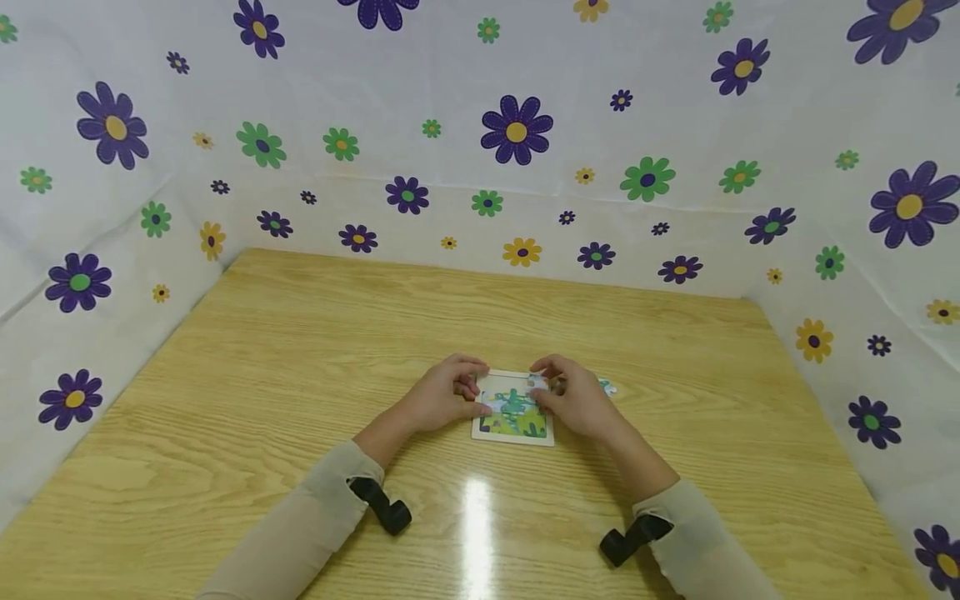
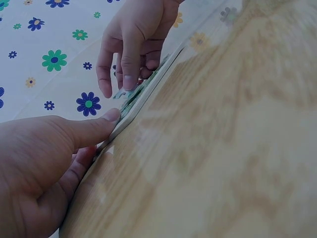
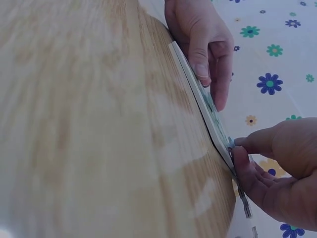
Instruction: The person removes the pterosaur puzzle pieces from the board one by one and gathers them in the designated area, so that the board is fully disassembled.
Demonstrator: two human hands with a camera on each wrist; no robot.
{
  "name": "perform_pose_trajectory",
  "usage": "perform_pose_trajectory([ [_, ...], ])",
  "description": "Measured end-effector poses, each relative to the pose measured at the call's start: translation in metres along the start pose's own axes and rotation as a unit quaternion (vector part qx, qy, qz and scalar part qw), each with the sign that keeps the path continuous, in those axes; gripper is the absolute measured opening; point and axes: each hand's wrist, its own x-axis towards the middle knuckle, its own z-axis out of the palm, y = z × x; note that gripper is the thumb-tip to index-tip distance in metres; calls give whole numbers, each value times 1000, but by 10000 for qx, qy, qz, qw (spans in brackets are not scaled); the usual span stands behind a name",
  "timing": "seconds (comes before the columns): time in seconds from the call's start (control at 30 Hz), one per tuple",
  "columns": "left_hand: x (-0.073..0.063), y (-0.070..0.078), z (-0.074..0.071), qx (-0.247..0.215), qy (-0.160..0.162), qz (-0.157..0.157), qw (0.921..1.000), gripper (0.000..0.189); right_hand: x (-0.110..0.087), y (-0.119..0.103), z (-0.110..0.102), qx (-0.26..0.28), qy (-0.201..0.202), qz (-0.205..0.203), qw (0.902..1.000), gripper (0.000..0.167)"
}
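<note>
A small square jigsaw puzzle board (image 1: 513,441) with a pale rim lies on the table. Green and yellow pieces fill its lower part, while bare backing shows at the upper left. My left hand (image 1: 438,396) grips the board's left side, thumb on the near part of the rim and fingers at the far corner; its thumb (image 2: 112,115) shows on the edge in the left wrist view. Over the board's upper right, my right hand (image 1: 579,400) pinches a light puzzle piece (image 1: 537,381) between thumb and fingers. That hand partly hides the piece and the board's right edge.
Loose puzzle pieces (image 1: 609,387) lie just right of the board, partly behind the right hand. The wood-grain table (image 1: 300,333) is bounded by a white flowered cloth (image 1: 450,83) at the back and both sides. Black wrist straps (image 1: 382,507) sit over the sleeves.
</note>
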Motion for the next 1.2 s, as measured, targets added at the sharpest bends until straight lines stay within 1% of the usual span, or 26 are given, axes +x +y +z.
perform_pose_trajectory([
  [0.1, -1, 0, -1, 1, -12, 31, 10000, 61, 0, -1, -2, 33, -15, 17, 10000, 30],
  [0.2, -1, 0, -1, -8, -18, 52, 10000, 61, 0, 0, -6, -95, 20, 116, 9999, 27],
  [0.4, -2, 2, 0, -29, -5, 24, 10000, 61, 0, 3, -18, -115, -149, 362, 9992, 23],
  [0.5, -2, 2, 0, 6, 7, 23, 10000, 60, 0, 8, -21, 55, -220, 528, 9983, 22],
  [0.6, -2, 1, 0, 34, 8, 28, 10000, 60, 0, 12, -23, 335, -281, 601, 9972, 23],
  [0.67, -1, 0, 0, 46, 17, 32, 10000, 60, -1, 14, -24, 565, -296, 626, 9960, 24],
  [0.73, -1, -1, 0, 34, 18, 44, 10000, 60, -2, 16, -26, 673, -259, 593, 9956, 25],
  [0.93, 0, -4, 0, 27, 0, 134, 9999, 61, -8, 24, -33, 602, -35, 688, 9958, 28],
  [1.03, 0, -3, 1, 8, -4, 149, 9999, 60, -11, 30, -36, 1042, 42, 746, 9917, 31],
  [1.2, -1, -3, 0, 23, 23, 148, 9999, 60, -20, 37, -39, 1954, 350, 847, 9764, 37],
])
